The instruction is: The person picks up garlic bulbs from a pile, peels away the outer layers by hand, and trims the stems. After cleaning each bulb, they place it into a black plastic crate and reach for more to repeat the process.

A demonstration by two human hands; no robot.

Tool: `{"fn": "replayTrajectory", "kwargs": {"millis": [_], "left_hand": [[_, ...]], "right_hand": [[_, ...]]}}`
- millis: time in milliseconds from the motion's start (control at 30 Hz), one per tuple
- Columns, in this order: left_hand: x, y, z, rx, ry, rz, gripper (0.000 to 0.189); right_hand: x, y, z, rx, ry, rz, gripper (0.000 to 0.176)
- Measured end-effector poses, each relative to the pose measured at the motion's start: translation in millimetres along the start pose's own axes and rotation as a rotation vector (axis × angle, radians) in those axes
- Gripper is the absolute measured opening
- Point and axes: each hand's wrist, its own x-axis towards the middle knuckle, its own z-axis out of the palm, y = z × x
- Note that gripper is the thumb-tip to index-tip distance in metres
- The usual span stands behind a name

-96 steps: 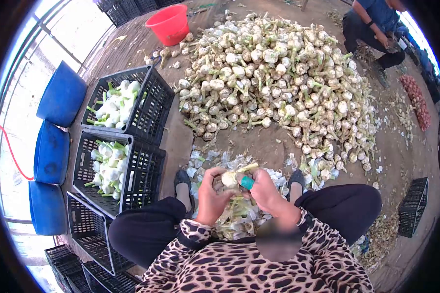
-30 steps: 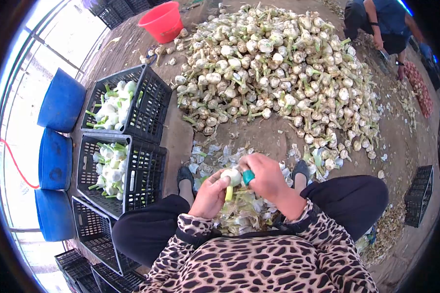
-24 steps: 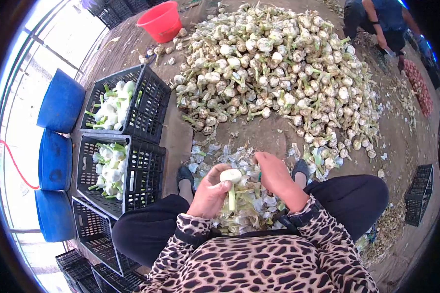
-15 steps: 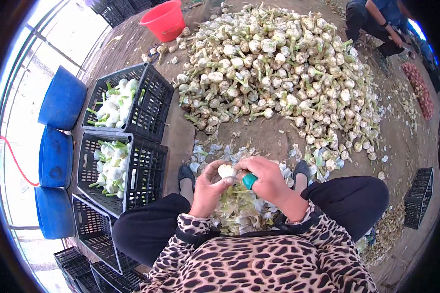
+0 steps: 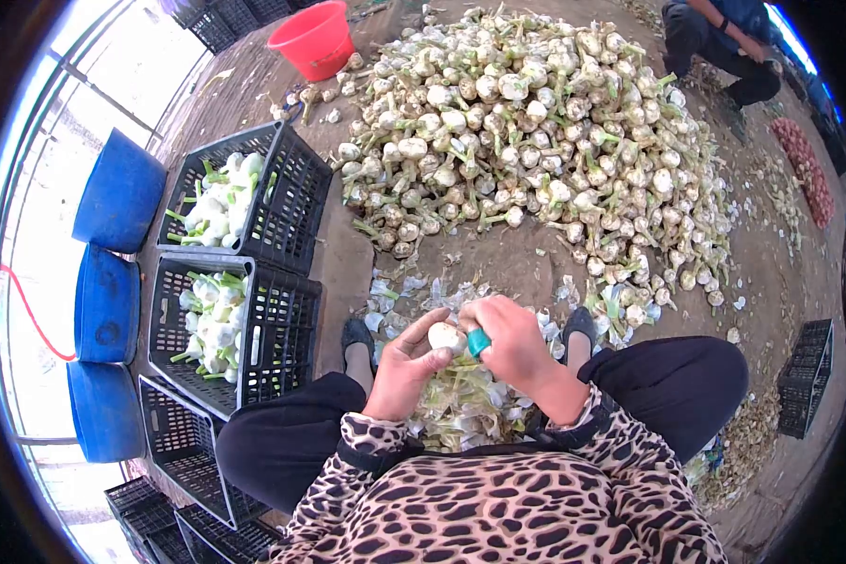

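Note:
A pale garlic bulb (image 5: 446,337) is between the thumb and fingers of my left hand (image 5: 406,368), above the middle of my lap. My right hand (image 5: 509,344) is closed just to the right of the bulb, with a green covering around one finger; whatever its fingers hold is hidden. Loose peeled skins (image 5: 461,404) lie on the ground below both hands. A large heap of garlic (image 5: 536,132) with stems spreads in front of me.
Two black crates (image 5: 287,202) (image 5: 277,334) with cleaned garlic stand at the left, beside blue tubs (image 5: 106,303). A red basin (image 5: 321,56) is beyond them. Another person (image 5: 724,47) crouches at the top right, near a red net sack (image 5: 803,169).
My right hand has shifted slightly up and left, and more of the bulb now shows in my left hand. The other person's arms have moved up.

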Motion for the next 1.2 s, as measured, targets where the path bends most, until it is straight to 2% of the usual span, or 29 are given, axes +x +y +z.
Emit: {"fn": "replayTrajectory", "kwargs": {"millis": [100,167,200,300,367,467,600,700,767,800,867,967,1033,1133,1200], "left_hand": [[0.6,-2.2,4.0,0.038,-0.006,0.096,0.054],[2.9,-3.5,0.8,0.097,0.033,0.105,0.055],[5.1,-6.5,-2.8,0.286,0.062,0.17,0.057],[9.2,-9.4,-6.8,0.811,0.141,0.363,0.06],[4.3,0.5,1.5,1.1,0.192,0.497,0.06],[2.8,3.9,5.5,1.111,0.233,0.496,0.058],[2.8,5.2,5.1,1.052,0.218,0.479,0.057],[2.6,4.9,4.6,1.039,0.207,0.465,0.058],[2.2,3.9,4.4,1.033,0.207,0.456,0.058],[2.9,1.1,2.3,0.943,0.165,0.446,0.058],[5.0,-5.1,-3.6,0.762,0.085,0.423,0.057],[0.6,-1.6,2.5,0.204,-0.001,0.235,0.057],[3.2,-0.5,2.0,0.121,-0.028,0.26,0.059],[3.8,-0.8,0.3,0.034,-0.039,0.255,0.057],[5.9,-1.3,0.0,-0.062,-0.038,0.241,0.054]], "right_hand": [[-1.4,13.1,1.8,-0.049,0.011,0.13,0.026],[-1.2,2.7,4.4,0.237,0.019,0.286,0.023],[-0.2,-5.2,4.8,0.379,0.022,0.365,0.021],[1.2,-18.2,5.6,0.384,0.029,0.299,0.018],[-2.0,-13.8,8.9,0.251,0.069,0.161,0.016],[-3.4,-13.7,11.6,0.135,0.104,0.055,0.014],[-1.4,-18.0,10.0,0.046,0.129,0.003,0.009],[-0.6,-19.3,9.7,0.056,0.146,0.038,0.008],[-1.6,-18.4,7.0,0.075,0.063,0.079,0.02],[-2.7,-17.3,5.1,0.084,0.02,0.099,0.026],[-1.1,-6.0,3.0,0.036,0.001,0.17,0.023],[-15.0,25.0,8.4,-0.128,-0.098,0.263,0.021],[-13.7,26.7,6.0,-0.203,-0.153,0.341,0.019],[-5.9,19.1,-2.5,0.169,-0.025,0.336,0.026],[0.2,10.3,-13.0,0.292,-0.065,0.382,0.026]]}}
